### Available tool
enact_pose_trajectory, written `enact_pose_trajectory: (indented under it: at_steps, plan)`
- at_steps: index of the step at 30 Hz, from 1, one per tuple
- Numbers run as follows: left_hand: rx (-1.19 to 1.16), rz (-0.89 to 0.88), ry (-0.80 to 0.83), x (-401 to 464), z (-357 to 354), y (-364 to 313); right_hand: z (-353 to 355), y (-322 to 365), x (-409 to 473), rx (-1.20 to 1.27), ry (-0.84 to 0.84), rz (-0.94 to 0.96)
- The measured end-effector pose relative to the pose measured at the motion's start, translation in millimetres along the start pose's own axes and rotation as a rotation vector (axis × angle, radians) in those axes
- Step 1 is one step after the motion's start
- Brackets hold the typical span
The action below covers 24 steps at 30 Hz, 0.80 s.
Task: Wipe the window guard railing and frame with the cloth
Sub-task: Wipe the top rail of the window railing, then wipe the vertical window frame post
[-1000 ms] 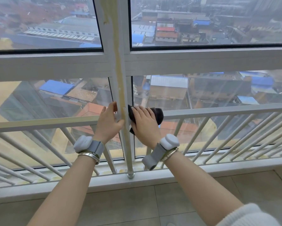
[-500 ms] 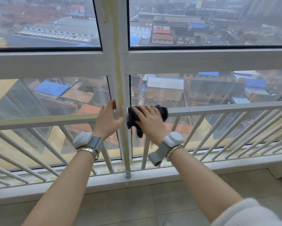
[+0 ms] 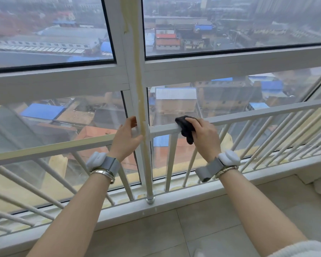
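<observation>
While my right hand (image 3: pixel 202 134) clamps the dark cloth (image 3: pixel 185 129) on the railing (image 3: pixel 248 115) top bar, just right of the frame post (image 3: pixel 139 101), the loose tail hanging below may snag a baluster. My left hand (image 3: pixel 127 137) rests spread, empty, against the post. Cloth is bunched; post shows a yellowish streak.

cloth (image 3: pixel 186 129) on railing (image 3: pixel 248 115) | right of post (image 3: pixel 146 154) | frame (image 3: pixel 133 71) behind

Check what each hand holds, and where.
Right hand grips the bunched dark cloth around its middle, pressed on the white top rail. Left hand holds nothing; it rests open against the white vertical post.
</observation>
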<state>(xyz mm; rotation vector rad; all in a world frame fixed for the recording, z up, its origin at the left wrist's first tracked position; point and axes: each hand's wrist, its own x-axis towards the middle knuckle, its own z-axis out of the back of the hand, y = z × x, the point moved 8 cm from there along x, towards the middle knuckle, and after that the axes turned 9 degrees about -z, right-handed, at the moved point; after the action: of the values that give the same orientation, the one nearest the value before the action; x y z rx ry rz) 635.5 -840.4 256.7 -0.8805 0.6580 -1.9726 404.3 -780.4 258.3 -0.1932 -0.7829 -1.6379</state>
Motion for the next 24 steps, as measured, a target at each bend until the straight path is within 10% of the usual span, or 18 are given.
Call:
enact_pose_trajectory:
  at_steps: [24]
  plan:
    - [-0.243,-0.297,-0.381,40,135,-156,143,146,83,0.695,-0.299,-0.016]
